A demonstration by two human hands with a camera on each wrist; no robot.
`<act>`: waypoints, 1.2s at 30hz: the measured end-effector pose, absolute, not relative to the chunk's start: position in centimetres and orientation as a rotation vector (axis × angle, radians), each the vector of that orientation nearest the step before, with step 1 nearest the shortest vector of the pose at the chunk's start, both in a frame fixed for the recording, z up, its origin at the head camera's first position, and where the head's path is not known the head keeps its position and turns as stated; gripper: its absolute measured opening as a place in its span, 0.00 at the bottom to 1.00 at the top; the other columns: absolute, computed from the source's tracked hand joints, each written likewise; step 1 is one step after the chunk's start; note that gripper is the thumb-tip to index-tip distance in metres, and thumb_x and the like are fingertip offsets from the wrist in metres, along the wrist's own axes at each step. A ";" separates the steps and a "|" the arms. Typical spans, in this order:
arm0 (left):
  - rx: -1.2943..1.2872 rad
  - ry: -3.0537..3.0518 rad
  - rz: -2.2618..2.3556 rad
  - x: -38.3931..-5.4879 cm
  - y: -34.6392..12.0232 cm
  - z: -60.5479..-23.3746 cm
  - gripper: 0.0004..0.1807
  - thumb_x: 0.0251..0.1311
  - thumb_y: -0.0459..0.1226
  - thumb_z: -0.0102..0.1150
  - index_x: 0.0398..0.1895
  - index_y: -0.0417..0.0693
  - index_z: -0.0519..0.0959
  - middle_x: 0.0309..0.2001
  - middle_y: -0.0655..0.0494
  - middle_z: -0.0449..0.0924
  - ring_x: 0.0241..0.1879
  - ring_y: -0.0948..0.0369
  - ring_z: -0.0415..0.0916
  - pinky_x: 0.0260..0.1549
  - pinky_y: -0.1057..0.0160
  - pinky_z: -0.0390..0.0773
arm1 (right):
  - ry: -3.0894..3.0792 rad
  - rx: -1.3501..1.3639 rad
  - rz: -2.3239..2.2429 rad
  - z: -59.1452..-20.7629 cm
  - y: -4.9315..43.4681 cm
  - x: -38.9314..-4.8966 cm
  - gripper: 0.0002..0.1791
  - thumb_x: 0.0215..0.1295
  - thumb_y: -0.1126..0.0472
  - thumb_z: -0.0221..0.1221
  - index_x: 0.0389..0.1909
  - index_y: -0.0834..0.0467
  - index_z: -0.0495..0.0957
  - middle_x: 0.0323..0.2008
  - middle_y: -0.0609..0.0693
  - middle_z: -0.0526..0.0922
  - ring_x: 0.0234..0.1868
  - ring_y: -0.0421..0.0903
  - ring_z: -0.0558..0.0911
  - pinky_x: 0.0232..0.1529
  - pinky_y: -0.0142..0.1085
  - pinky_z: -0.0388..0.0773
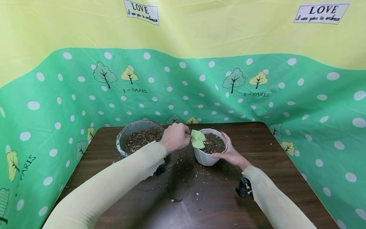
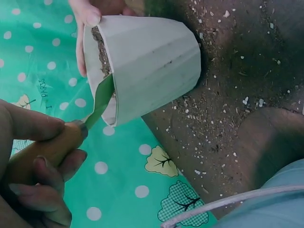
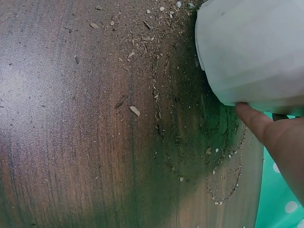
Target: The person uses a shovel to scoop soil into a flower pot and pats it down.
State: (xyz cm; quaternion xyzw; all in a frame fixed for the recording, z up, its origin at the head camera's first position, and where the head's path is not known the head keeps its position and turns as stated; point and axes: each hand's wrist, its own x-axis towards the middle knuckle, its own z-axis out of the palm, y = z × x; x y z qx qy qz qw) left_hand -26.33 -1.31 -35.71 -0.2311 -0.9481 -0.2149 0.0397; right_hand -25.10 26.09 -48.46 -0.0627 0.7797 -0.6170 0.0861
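Observation:
My left hand grips the wooden handle of a small garden trowel. Its light green blade dips over the left rim of a white faceted flower pot. Dark soil fills the pot close to the rim, and the blade's edge lies against it. On the pot's right side my right hand holds it, thumb at the near rim and fingers round the far side. In the right wrist view, a finger touches the lower part of the pot's wall.
To the left stands a grey bucket of soil, partly behind my left forearm. Soil crumbs and pale bits lie scattered on the brown wooden table. A green and yellow patterned cloth hangs behind and along both sides.

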 end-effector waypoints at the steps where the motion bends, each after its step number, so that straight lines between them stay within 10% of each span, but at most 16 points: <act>1: -0.700 -2.899 -0.654 -26.3 -1.4 -35.7 0.08 0.58 0.36 0.62 0.37 0.51 0.88 0.32 0.58 0.86 0.29 0.57 0.82 0.26 0.57 0.80 | 2.323 -0.186 -1.838 -48.4 26.1 -25.1 0.65 0.56 0.64 0.71 0.78 0.48 0.29 0.75 0.63 0.39 0.73 0.62 0.46 0.68 0.59 0.49; 19: -0.437 -2.799 -1.036 -27.9 -10.2 -34.8 0.12 0.61 0.39 0.66 0.47 0.47 0.87 0.43 0.53 0.86 0.40 0.57 0.83 0.36 0.55 0.81 | 2.325 -0.185 -1.856 -48.7 25.8 -25.4 0.66 0.55 0.66 0.71 0.78 0.49 0.29 0.75 0.64 0.39 0.73 0.63 0.45 0.68 0.60 0.46; 36: -0.172 -2.699 -1.243 -29.1 -22.6 -35.8 0.13 0.60 0.36 0.69 0.48 0.43 0.86 0.46 0.46 0.85 0.31 0.56 0.79 0.23 0.62 0.74 | 2.319 -0.165 -1.820 -48.2 25.8 -25.5 0.66 0.55 0.65 0.71 0.78 0.50 0.27 0.75 0.64 0.38 0.73 0.63 0.44 0.68 0.61 0.44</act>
